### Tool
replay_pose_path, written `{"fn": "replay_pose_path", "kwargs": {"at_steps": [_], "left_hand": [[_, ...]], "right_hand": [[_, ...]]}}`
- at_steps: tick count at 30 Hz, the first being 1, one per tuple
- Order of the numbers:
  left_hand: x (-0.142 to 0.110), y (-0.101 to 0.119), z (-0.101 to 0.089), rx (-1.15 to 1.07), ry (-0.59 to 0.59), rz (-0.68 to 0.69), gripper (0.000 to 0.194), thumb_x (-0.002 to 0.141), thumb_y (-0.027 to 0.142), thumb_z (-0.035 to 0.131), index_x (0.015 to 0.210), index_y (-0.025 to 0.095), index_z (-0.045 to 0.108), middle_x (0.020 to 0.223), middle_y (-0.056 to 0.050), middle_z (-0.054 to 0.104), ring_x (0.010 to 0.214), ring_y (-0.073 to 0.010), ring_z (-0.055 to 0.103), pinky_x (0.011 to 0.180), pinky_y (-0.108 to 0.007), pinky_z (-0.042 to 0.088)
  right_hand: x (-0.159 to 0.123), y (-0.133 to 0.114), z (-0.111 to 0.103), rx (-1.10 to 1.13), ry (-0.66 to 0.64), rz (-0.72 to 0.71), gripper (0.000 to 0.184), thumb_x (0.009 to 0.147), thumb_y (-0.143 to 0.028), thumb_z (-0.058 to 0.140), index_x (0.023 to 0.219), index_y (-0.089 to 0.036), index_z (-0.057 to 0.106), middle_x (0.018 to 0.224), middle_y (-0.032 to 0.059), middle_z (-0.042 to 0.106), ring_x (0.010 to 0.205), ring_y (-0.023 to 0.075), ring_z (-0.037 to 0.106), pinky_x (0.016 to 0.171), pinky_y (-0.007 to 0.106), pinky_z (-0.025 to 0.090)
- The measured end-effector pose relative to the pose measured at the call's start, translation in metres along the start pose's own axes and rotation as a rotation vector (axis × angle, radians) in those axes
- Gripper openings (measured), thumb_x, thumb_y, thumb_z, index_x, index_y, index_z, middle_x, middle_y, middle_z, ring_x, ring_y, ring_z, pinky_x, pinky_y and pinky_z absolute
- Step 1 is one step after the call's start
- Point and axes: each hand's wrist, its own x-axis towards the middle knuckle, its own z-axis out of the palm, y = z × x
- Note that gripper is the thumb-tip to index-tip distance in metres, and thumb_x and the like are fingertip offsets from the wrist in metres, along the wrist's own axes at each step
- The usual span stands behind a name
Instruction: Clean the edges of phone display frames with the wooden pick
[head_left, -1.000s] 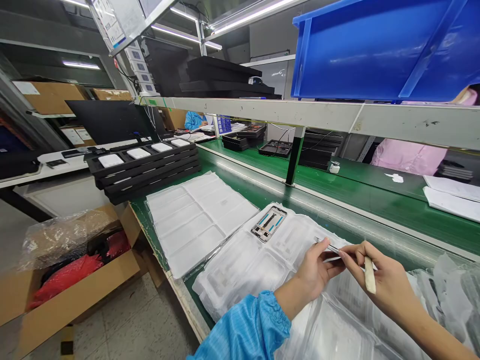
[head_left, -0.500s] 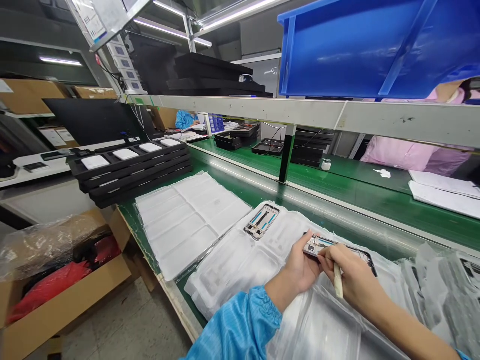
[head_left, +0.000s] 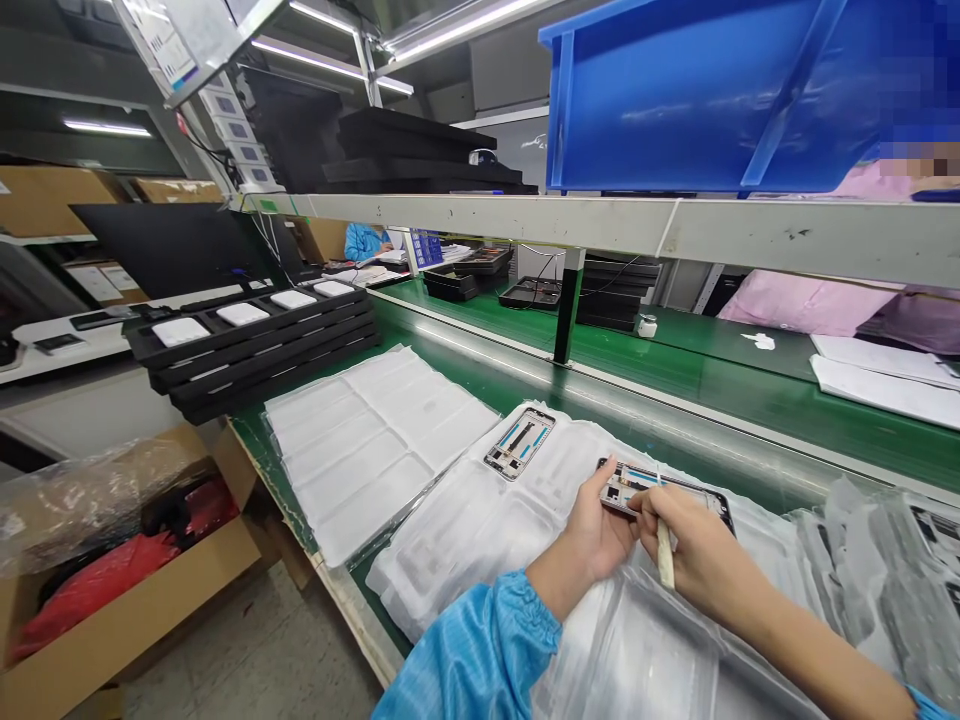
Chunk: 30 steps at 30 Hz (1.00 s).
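A phone frame with a dark rim is held above the translucent plastic trays, its left end gripped by my left hand, thumb on top. My right hand is closed round a slim pale tool, whose wider end sticks out below the fingers. Its fingertips are at the frame's inner face and cover part of it. What kind of tool it is I cannot tell. Another phone frame, with blue strips inside, lies to the left in the top plastic tray.
Flattened white trays lie farther left, with stacked black foam trays behind them. More plastic trays stand at the right. A shelf beam carrying a blue bin crosses above. Co-workers sit beyond.
The view has shifted slightly. My hands and the held frame sit a little farther left in the picture, with the grip and the tool still in place.
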Motion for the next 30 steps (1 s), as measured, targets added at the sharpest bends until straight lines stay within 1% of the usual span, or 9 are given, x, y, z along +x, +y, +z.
{"fn": "replay_pose_path", "kwargs": {"at_steps": [4,8,12,17,21,24,27,30], "left_hand": [[-0.003,0.000,0.005,-0.040,0.003,0.012,0.025,0.086,0.033,0.064,0.086,0.008,0.067,0.083,-0.008,0.069,0.070,-0.0157,0.064,0.065,-0.024,0.049],[-0.008,0.001,0.011,-0.023,0.037,0.009,0.022,0.086,0.031,0.064,0.084,0.010,0.067,0.081,-0.007,0.068,0.071,-0.0164,0.064,0.069,-0.025,0.050],[-0.010,0.002,0.014,-0.046,0.081,-0.026,0.023,0.088,0.030,0.061,0.078,0.011,0.066,0.076,-0.005,0.068,0.067,-0.0144,0.062,0.065,-0.024,0.049],[-0.010,0.003,0.014,-0.073,0.091,0.003,0.024,0.090,0.028,0.058,0.079,0.009,0.067,0.077,-0.007,0.068,0.065,-0.0135,0.062,0.060,-0.022,0.048],[-0.010,0.003,0.014,-0.059,0.095,-0.016,0.025,0.091,0.029,0.057,0.077,0.010,0.066,0.074,-0.006,0.067,0.062,-0.0128,0.061,0.058,-0.022,0.046],[-0.011,0.004,0.014,-0.051,0.088,-0.037,0.027,0.091,0.031,0.058,0.076,0.010,0.065,0.074,-0.005,0.066,0.062,-0.0130,0.061,0.058,-0.023,0.046],[-0.011,0.004,0.014,-0.057,0.099,-0.035,0.027,0.091,0.032,0.057,0.076,0.010,0.065,0.074,-0.005,0.066,0.062,-0.0134,0.060,0.058,-0.023,0.046],[-0.009,0.004,0.014,-0.075,0.107,-0.010,0.029,0.093,0.034,0.055,0.080,0.010,0.065,0.077,-0.006,0.067,0.065,-0.0141,0.062,0.060,-0.023,0.047]], "right_hand": [[-0.001,0.000,0.001,-0.018,0.028,-0.006,0.012,0.092,-0.016,0.046,0.082,-0.023,0.045,0.077,0.0025,0.059,0.068,0.0178,0.059,0.060,0.029,0.047],[-0.004,0.004,0.006,-0.084,0.033,-0.045,0.013,0.090,-0.014,0.048,0.082,-0.023,0.044,0.076,0.0016,0.058,0.067,0.0165,0.056,0.060,0.027,0.044],[-0.004,0.006,0.009,-0.154,0.033,-0.113,0.014,0.086,-0.009,0.047,0.082,-0.022,0.045,0.074,0.0012,0.055,0.067,0.0171,0.052,0.058,0.026,0.040],[-0.002,0.008,0.008,-0.126,-0.009,-0.120,0.018,0.085,-0.005,0.043,0.081,-0.023,0.042,0.075,0.0010,0.055,0.067,0.0165,0.051,0.058,0.026,0.039],[-0.003,0.009,0.009,-0.183,-0.012,-0.154,0.022,0.082,-0.001,0.041,0.080,-0.023,0.039,0.076,0.0018,0.054,0.067,0.0169,0.049,0.058,0.026,0.038],[-0.004,0.008,0.012,-0.205,-0.001,-0.150,0.025,0.079,0.002,0.039,0.077,-0.023,0.037,0.077,0.0026,0.053,0.069,0.0176,0.048,0.059,0.027,0.038],[-0.003,0.006,0.013,-0.169,0.002,-0.138,0.024,0.078,0.001,0.039,0.077,-0.023,0.037,0.075,0.0024,0.053,0.068,0.0178,0.048,0.058,0.027,0.038],[0.000,0.004,0.009,-0.027,0.001,-0.077,0.017,0.084,-0.008,0.045,0.080,-0.023,0.040,0.076,0.0016,0.056,0.067,0.0164,0.052,0.058,0.027,0.043]]}}
